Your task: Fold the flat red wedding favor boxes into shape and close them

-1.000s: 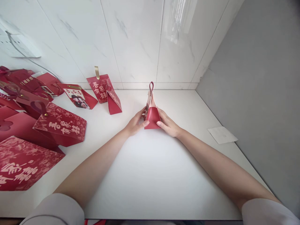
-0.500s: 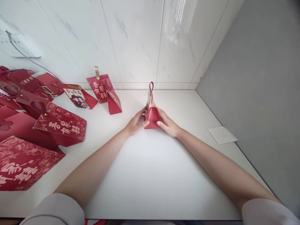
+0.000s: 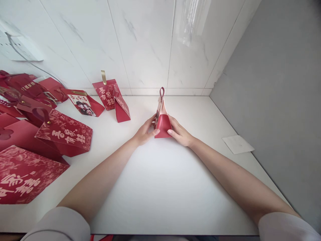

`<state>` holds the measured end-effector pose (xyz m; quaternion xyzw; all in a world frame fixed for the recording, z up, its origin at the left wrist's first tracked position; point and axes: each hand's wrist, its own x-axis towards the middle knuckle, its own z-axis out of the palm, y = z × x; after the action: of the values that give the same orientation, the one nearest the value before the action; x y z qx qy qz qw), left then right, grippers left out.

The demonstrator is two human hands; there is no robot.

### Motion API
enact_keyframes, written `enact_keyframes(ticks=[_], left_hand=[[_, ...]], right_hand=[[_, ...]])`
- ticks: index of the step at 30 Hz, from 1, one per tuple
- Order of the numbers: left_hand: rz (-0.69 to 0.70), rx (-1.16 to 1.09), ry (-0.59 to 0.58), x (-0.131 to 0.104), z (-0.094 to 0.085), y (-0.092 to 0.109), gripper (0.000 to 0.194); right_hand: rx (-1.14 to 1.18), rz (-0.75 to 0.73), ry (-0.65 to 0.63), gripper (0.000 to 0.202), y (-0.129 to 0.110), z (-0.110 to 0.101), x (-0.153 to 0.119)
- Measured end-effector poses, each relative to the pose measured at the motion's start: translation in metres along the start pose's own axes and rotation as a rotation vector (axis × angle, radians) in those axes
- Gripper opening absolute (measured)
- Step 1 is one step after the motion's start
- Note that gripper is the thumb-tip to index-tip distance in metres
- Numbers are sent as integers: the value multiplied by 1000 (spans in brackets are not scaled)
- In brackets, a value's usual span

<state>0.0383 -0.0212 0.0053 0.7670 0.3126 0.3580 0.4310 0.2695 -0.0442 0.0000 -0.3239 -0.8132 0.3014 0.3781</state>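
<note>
A small red gift box (image 3: 163, 125) with a dark red loop handle at its top stands upright on the white table (image 3: 173, 187). Its narrow, tapering side faces me, and a printed panel shows on its left. My left hand (image 3: 146, 131) grips the box from the left, thumb on the lower front edge. From the right, my right hand (image 3: 181, 132) holds it the same way, its thumb at the lower right corner. The fingers behind the box are partly hidden.
Several red gift boxes (image 3: 67, 134) with white lettering crowd the left side. A red box with a gold strap (image 3: 106, 95) stands by the tiled wall (image 3: 147, 47). A white paper (image 3: 237, 144) lies at the right edge, beside a grey panel (image 3: 281, 93). A cable (image 3: 32, 65) hangs at upper left.
</note>
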Motion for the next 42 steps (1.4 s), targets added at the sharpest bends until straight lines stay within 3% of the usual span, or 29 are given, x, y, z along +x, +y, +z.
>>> enact_keyframes(ticks=[31, 42], left_hand=[[-22, 4, 10, -2, -1, -4, 83], [-25, -34, 16, -3, -2, 6, 68]], right_hand=[[14, -11, -6, 70, -1, -1, 0], [28, -21, -16, 72, 0, -1, 0]])
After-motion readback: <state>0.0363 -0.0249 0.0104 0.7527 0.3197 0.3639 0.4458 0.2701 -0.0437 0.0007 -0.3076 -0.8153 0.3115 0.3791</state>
